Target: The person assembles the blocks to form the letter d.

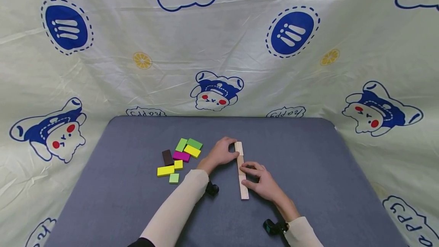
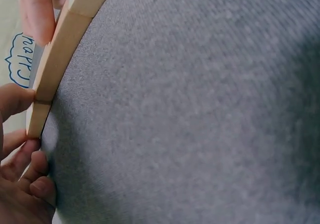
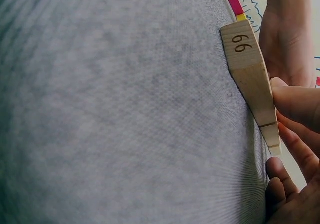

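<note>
Several pale wooden blocks [image 1: 244,191] lie end to end in a narrow row on the grey table. My left hand [image 1: 222,151] is at the row's far end, thumb and a fingertip set against the far block [image 1: 239,146]. In the left wrist view its thumb [image 2: 17,98] sits close to a joint between blocks. From the right side, my right hand [image 1: 263,181] touches the row, its index finger on the middle block [image 1: 241,161] and its thumb on the near block [image 3: 252,79]. The near block's end bears the number 66 or 99.
Left of the row lies a loose group of coloured blocks: green [image 1: 194,143], yellow [image 1: 165,171], magenta [image 1: 181,156] and dark brown [image 1: 167,157]. A printed cloth [image 1: 219,41] hangs behind the table [image 1: 291,136]. Each wrist carries a small black camera [image 1: 271,226].
</note>
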`<control>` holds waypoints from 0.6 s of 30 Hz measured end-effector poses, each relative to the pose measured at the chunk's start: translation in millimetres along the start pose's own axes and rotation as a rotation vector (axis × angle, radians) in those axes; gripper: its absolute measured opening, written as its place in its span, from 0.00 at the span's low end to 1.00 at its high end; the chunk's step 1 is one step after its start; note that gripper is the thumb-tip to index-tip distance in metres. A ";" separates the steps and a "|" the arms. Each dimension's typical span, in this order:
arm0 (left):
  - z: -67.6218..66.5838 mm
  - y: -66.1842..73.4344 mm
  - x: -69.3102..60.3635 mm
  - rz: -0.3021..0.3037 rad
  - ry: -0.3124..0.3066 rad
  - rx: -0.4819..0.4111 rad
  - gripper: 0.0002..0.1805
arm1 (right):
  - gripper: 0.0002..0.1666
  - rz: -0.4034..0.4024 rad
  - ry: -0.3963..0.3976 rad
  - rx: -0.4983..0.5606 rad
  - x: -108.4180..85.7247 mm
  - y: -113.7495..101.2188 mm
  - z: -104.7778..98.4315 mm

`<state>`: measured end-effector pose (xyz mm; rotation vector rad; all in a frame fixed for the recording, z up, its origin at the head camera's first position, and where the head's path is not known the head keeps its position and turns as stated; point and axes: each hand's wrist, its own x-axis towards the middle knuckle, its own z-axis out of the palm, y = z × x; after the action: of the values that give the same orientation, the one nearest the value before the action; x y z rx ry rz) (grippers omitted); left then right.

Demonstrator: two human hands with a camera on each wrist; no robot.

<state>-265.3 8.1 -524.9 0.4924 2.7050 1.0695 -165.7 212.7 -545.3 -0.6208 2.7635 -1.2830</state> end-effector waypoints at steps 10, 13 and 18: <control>0.5 -0.8 0.1 -0.001 0.006 -0.020 0.30 | 0.25 -0.040 0.013 -0.021 -0.7 1.0 0.4; 0.5 -1.5 -0.1 0.003 0.005 -0.021 0.30 | 0.25 -0.056 0.012 -0.026 -1.0 1.7 0.0; -0.2 -1.0 -0.8 0.008 -0.006 -0.013 0.31 | 0.25 -0.046 0.000 -0.016 -1.5 1.7 -1.3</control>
<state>-264.9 7.1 -525.3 0.5042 2.6912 1.0852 -165.1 215.2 -546.0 -0.6885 2.7780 -1.2710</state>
